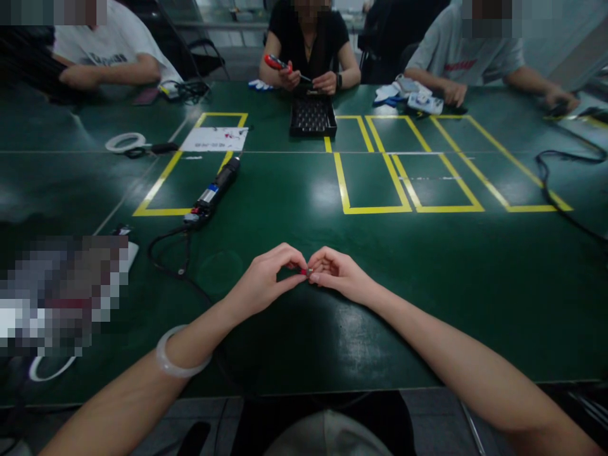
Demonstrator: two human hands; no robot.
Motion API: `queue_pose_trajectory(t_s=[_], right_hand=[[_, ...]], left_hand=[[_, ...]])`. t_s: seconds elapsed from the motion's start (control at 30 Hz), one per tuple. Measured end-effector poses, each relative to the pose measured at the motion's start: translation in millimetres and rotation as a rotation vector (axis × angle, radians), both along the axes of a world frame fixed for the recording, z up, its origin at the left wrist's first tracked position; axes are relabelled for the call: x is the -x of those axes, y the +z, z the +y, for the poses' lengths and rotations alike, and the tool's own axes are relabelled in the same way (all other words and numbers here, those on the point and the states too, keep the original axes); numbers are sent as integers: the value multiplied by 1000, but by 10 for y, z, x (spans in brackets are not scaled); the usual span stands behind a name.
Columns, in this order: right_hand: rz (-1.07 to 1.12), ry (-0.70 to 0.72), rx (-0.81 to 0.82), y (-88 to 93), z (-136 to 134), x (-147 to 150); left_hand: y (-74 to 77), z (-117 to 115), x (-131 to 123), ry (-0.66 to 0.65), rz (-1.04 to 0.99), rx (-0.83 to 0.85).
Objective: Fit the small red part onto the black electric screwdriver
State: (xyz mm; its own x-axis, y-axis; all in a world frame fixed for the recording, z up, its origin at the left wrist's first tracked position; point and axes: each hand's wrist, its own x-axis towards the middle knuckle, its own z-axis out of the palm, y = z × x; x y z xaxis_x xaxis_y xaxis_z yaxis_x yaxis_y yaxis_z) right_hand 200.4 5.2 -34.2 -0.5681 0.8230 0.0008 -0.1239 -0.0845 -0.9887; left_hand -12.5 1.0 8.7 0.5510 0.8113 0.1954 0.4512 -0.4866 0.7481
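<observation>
My left hand (263, 275) and my right hand (344, 273) meet above the green table (285, 215), fingertips nearly touching. Between them is a tiny part (309, 272) with red and greyish colours, too small to name. Thumb and forefinger of each hand pinch it from either side. The other fingers of my right hand curl inward. My left wrist wears a pale bangle (173, 354).
A black electric screwdriver (216, 190) lies to the left, its cable running toward me. Yellow tape outlines (377, 209) mark the table. Across it, one person holds a red-handled tool (278, 62) behind a black tray (313, 130); two others sit alongside.
</observation>
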Motion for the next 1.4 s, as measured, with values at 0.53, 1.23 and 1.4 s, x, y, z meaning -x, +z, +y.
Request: queue_pose_trajectory(t_s=[0.53,1.23,1.4], right_hand=[[-207,-56,-387,43,-8,-49],[-196,-128,-220,-6,42,-134],[-186,-146,-184,1,44,-130]], left_hand=[[-50,35,45,-35,93,14],[-84,685,1809,949,662,-24],[-125,666,1560,842,874,-83]])
